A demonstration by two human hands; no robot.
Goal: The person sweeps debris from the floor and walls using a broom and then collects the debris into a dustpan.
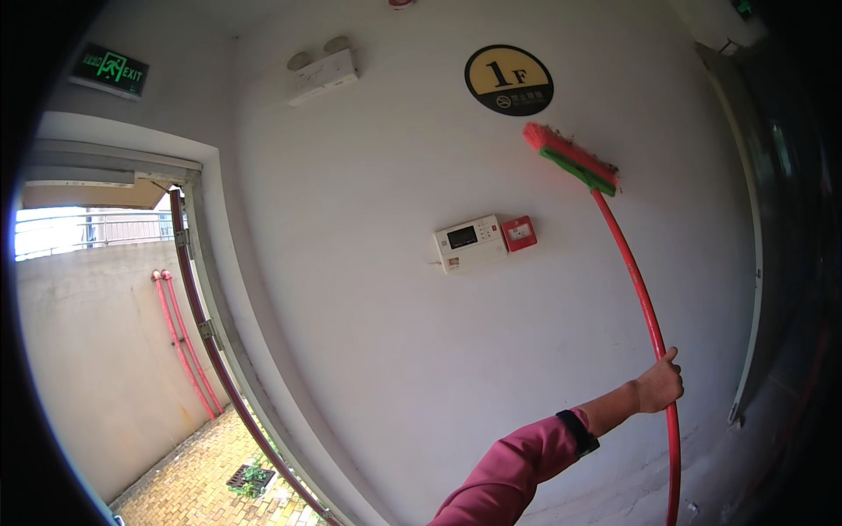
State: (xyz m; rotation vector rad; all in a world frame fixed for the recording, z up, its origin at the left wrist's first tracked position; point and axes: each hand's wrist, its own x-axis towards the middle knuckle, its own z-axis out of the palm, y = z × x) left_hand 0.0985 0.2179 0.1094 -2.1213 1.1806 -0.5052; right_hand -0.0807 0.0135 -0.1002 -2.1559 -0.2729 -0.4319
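Note:
Near the right side, my right hand (660, 386) is wrapped around the red pole (637, 279) of a push broom. The arm, in a pink sleeve with a dark cuff, reaches up from the bottom edge. The broom is raised with its head upward. Its green plastic head block (575, 169) carries red bristles (571, 144), with grey dust and debris caught along them. The bristles are close to the white wall (368, 315), just below a round floor sign (510, 80); whether they touch the wall cannot be told. The pole's lower end runs out of frame. My left hand is out of view.
A white control panel (468, 243) and a red alarm box (520, 233) are mounted mid-wall. An emergency light (323, 75) and a lit exit sign (110, 71) hang higher. At left, an open doorway (227, 263) shows red pipes (181, 342) and yellow paving (191, 473).

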